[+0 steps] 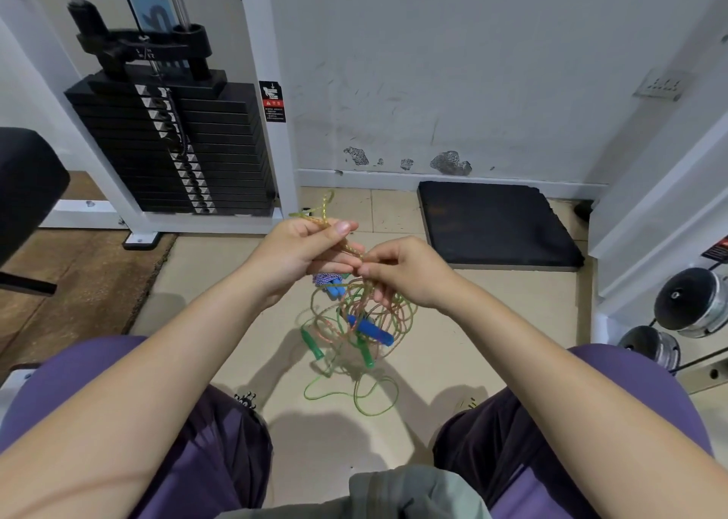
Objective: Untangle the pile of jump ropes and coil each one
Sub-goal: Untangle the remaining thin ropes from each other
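Two hands pinch tangled ropes (362, 321) between weight stack (173, 144) and mat (496, 223).

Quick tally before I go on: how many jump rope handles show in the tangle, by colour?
Green handles: 2
Blue handles: 2
Total: 4 handles in view; others may be hidden in the tangle or behind the hands.

Head view — steeply downward, close over lap
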Demonstrator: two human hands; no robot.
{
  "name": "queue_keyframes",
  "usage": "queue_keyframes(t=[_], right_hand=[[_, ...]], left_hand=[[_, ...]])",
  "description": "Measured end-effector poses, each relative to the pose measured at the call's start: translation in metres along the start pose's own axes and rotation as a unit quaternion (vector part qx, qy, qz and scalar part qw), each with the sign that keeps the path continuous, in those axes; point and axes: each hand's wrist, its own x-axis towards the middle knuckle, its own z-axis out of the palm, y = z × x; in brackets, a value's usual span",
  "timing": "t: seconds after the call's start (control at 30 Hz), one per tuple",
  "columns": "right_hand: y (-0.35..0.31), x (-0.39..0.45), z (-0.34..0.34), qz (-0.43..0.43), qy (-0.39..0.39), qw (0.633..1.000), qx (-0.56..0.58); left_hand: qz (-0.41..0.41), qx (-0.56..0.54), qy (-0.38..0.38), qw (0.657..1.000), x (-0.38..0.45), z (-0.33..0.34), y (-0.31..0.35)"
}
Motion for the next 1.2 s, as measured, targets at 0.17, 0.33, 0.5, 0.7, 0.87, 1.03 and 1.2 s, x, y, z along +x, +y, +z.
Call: queue_keyframes(t=[0.17,0.33,0.5,0.7,0.87,1.03,1.2], right_hand=[[-0.003,-0.003,-0.015,-0.013,-0.001,0.991,0.135],[-0.009,-0.005,-0.023,-0.042,0.001,0.973,0.226],[-0.005,-0.005,-0.038,-0.018,0.172,0.968,0.183],[0.006,-0.005,-0.052,0.003,0.292,0.945,0.147],[0.012,-0.007,-0.047,-0.013,0.185,0.978,0.1],[0.011,-0.009,-0.038,-0.01,0.108,0.993,-0.042],[0.004,-0.014,-0.026,-0.089,0.09,0.977,-0.17]], left_hand=[[-0.018,0.268,-0.016,0.963,0.0,-0.011,-0.007],[-0.068,0.298,-0.181,0.935,-0.003,0.005,-0.023],[-0.099,0.252,-0.105,0.957,-0.001,-0.008,-0.014],[-0.085,0.184,0.01,0.979,0.0,-0.023,-0.007],[-0.096,0.116,0.012,0.988,-0.003,-0.024,-0.008],[-0.106,0.097,0.01,0.99,-0.003,-0.023,-0.007],[-0.115,0.048,-0.011,0.992,-0.003,-0.021,-0.007]])
